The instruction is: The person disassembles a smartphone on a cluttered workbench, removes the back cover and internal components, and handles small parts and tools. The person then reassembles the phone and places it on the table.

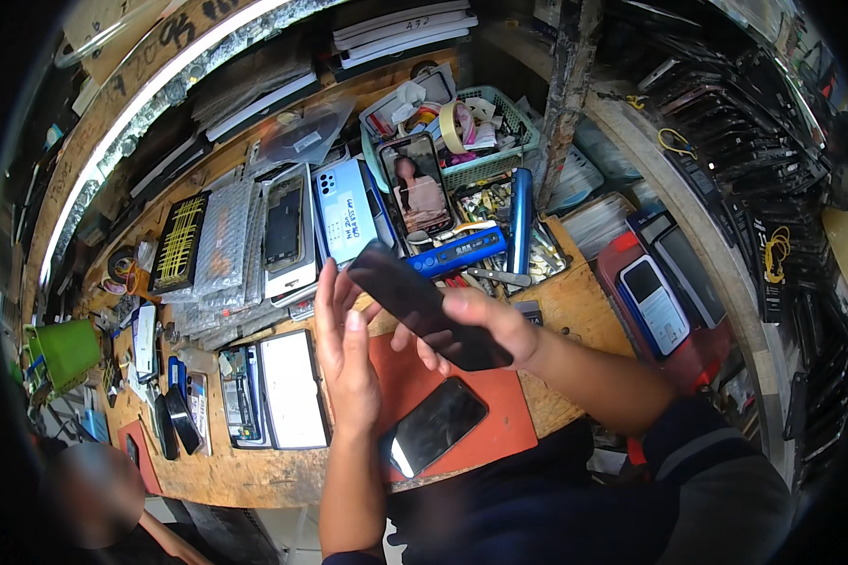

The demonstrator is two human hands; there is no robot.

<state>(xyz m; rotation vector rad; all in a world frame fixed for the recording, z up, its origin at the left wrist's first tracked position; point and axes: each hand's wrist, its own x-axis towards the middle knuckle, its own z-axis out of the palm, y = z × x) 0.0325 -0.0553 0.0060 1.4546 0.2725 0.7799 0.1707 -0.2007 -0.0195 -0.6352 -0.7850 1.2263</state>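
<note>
My right hand (495, 330) is closed round the lower end of a dark smartphone (410, 299), thumb on top and fingertips showing beneath. The phone tilts above an orange-red mat (504, 410), its far end pointing up and left. Beside that far end my left hand (350, 363) is raised with its fingers stretched and apart; whether it touches the phone's edge I cannot tell. A second black smartphone (438, 428) lies on the mat under my hands, light reflecting off its lower left corner.
On the wooden bench (283, 476) stand an opened tablet (294, 391), several phones, bubble-wrapped stacks (221, 250), a blue electric screwdriver (457, 252) and a tray of small parts (546, 254). Behind is a green basket (499, 165). Another person (94, 494) is at the lower left.
</note>
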